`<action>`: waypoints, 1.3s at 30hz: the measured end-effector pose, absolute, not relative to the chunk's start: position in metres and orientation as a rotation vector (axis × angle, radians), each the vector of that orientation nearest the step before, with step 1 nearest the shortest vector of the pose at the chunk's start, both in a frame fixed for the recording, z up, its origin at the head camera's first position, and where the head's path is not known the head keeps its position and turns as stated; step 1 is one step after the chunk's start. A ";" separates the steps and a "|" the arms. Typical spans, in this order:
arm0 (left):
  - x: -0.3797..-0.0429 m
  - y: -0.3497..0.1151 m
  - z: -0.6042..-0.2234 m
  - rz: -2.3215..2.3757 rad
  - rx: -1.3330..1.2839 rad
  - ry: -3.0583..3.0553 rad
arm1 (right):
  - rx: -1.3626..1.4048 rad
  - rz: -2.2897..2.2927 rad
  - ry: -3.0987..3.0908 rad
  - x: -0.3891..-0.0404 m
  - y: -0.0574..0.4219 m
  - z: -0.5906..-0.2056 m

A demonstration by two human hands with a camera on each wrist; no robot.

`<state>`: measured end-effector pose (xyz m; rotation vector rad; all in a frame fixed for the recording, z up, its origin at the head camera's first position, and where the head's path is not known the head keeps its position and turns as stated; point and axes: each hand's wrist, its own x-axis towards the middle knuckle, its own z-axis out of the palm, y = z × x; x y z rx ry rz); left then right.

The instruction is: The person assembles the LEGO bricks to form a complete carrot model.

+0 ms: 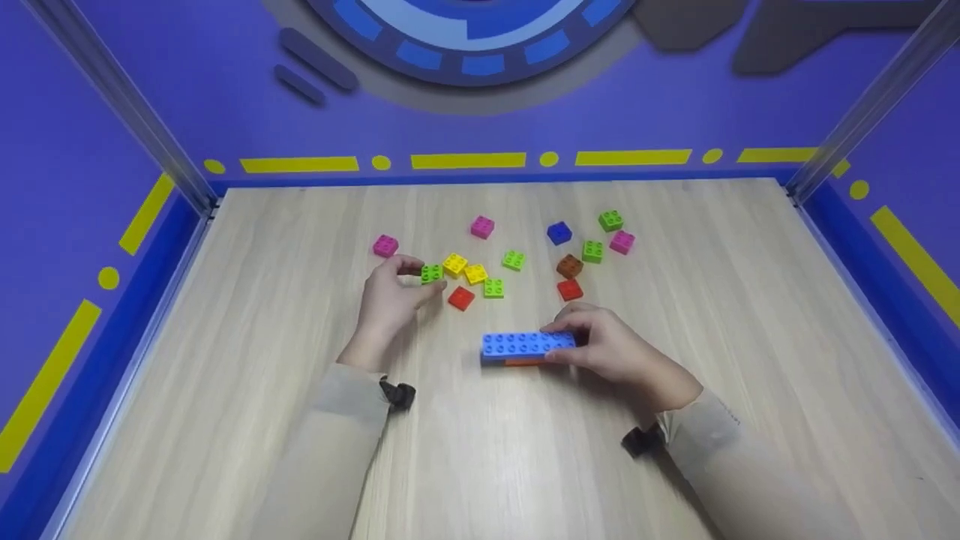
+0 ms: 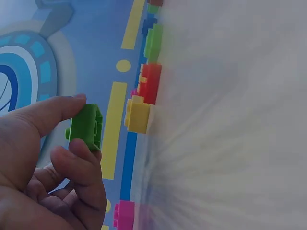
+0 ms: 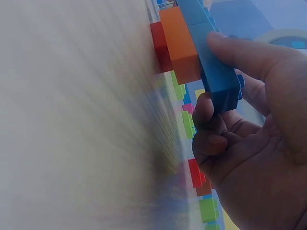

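My left hand (image 1: 394,296) pinches a small green toy brick (image 1: 431,274) between thumb and fingertips. In the left wrist view that green brick (image 2: 86,125) is tipped so its hollow underside shows, raised off the table. Nearer the front, my right hand (image 1: 604,341) grips the right end of a long blue brick piece (image 1: 517,345), studs up. A seam crosses the blue side (image 3: 201,24) in the right wrist view. Beneath the blue sits an orange brick (image 3: 180,45), and a red brick (image 3: 160,48) shows right at the orange one's far side.
Close to my left hand lie yellow bricks (image 1: 454,264), a red brick (image 1: 461,298) and a pink brick (image 1: 385,245). Green, pink, dark blue (image 1: 559,232), brown (image 1: 570,265) and red bricks are scattered farther right. Purple-blue walls (image 1: 480,135) border the wooden table (image 1: 247,315) behind and at both sides.
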<state>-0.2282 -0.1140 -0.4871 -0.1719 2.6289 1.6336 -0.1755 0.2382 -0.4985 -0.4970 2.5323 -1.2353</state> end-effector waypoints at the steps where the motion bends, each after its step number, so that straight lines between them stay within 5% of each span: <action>1: -0.226 -0.113 -0.486 1.631 -0.161 2.629 | -0.494 -1.234 2.531 -0.175 0.238 -0.499; 22: -0.190 -0.080 -0.456 1.480 0.224 2.540 | -0.548 -1.265 2.529 -0.175 0.237 -0.500; 39: -0.185 -0.066 -0.469 1.383 0.372 2.506 | -0.521 -1.251 2.598 -0.181 0.235 -0.502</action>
